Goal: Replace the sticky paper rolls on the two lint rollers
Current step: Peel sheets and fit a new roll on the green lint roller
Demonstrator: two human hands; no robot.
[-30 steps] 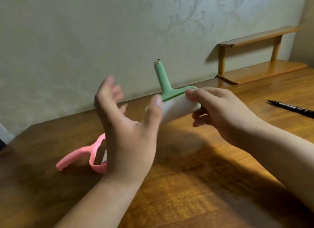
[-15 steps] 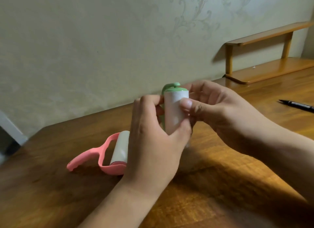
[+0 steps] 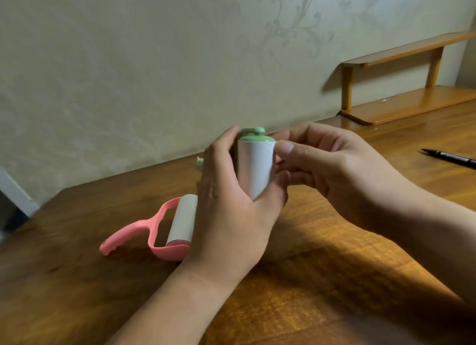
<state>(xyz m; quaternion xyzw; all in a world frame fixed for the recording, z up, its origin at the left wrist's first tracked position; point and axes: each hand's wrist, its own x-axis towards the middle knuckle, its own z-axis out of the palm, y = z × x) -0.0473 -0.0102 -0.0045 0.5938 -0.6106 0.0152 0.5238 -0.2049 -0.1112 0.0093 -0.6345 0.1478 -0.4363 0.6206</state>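
Green lint roller (image 3: 253, 138) held upright above counter (image 3: 322, 280), its white roll (image 3: 255, 169) gripped by left hand (image 3: 231, 216) and right hand (image 3: 327, 164).

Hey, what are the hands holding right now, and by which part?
Both hold the green lint roller: left hand wraps its white paper roll; right hand pinches the roll's upper edge.

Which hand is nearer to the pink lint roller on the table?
Left. The left hand is right beside the pink lint roller, overlapping its roll in view, while the right hand is farther off, beyond the green lint roller.
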